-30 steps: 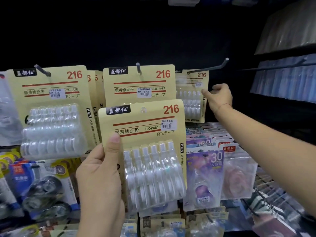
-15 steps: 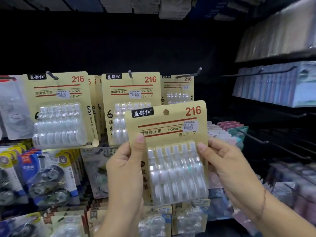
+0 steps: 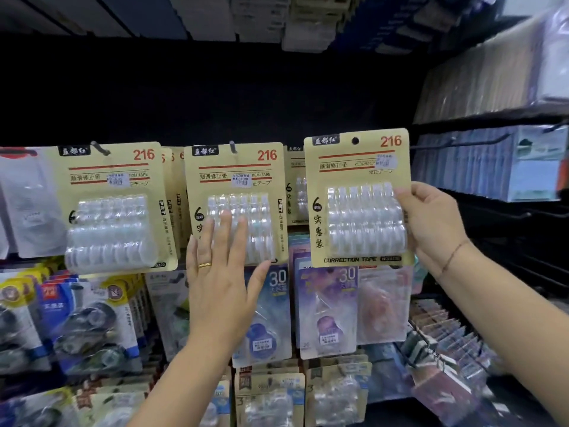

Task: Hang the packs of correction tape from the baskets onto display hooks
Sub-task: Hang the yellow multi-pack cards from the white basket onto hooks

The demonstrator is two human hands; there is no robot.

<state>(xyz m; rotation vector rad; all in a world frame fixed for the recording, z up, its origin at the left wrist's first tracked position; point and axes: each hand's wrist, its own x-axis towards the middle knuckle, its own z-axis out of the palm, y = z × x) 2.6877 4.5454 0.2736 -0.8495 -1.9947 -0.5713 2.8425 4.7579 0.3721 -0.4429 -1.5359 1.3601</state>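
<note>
My right hand (image 3: 431, 226) grips the right edge of a yellow "216" correction tape pack (image 3: 357, 195) and holds it upright in front of the rightmost stack of the same packs (image 3: 294, 186). Its hang hole (image 3: 355, 140) is free of any hook. My left hand (image 3: 221, 272) is spread flat, fingertips over the clear blister of the middle hanging pack (image 3: 235, 192), which sits on a hook (image 3: 233, 147). Another pack (image 3: 114, 204) hangs at the left on its own hook (image 3: 100, 148).
Blue-carded tape dispensers (image 3: 83, 328) hang at lower left, purple "30" packs (image 3: 326, 306) below the held pack, more yellow packs (image 3: 271, 392) at the bottom. Bare hooks (image 3: 462, 143) and stacked goods (image 3: 508, 167) fill the right shelving. A dark back panel spans above.
The pack passed from both hands to my right hand alone and moved up and right. My left hand let go and now lies flat against the middle hanging pack.
</note>
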